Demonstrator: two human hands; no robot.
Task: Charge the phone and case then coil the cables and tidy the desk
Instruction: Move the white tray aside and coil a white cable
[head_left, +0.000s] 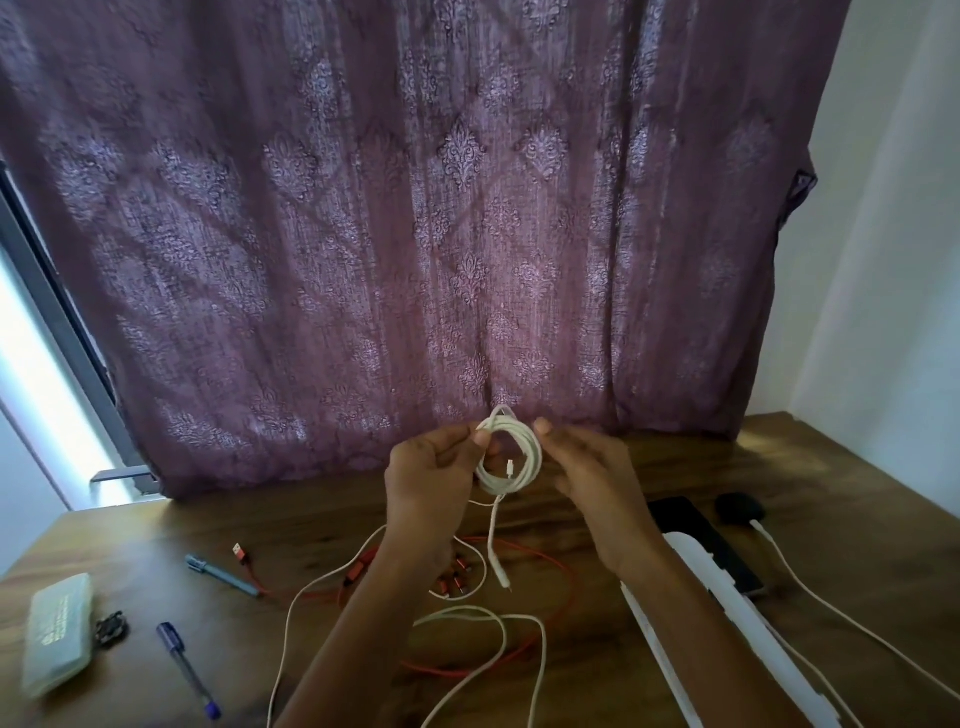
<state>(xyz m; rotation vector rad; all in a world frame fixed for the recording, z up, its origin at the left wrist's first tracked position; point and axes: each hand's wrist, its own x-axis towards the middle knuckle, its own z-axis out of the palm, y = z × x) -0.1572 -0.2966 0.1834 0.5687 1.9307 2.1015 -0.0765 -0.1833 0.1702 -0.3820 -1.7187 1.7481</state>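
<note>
Now the white coil (509, 457) hangs above the counter (779, 467). The left hand (431, 467) pinches its left rim and the right hand (592, 478) holds its right, so both grips are clenched on it. To finish well, I'd wind the dangling tail around the loops, keeping them even. Below the coil lie one red cable (550, 561) and one loose white cable (467, 618). Left of it are two pens, a grey pen (223, 574) and a purple pen (189, 670). Right of it is one phone (696, 525).
</note>
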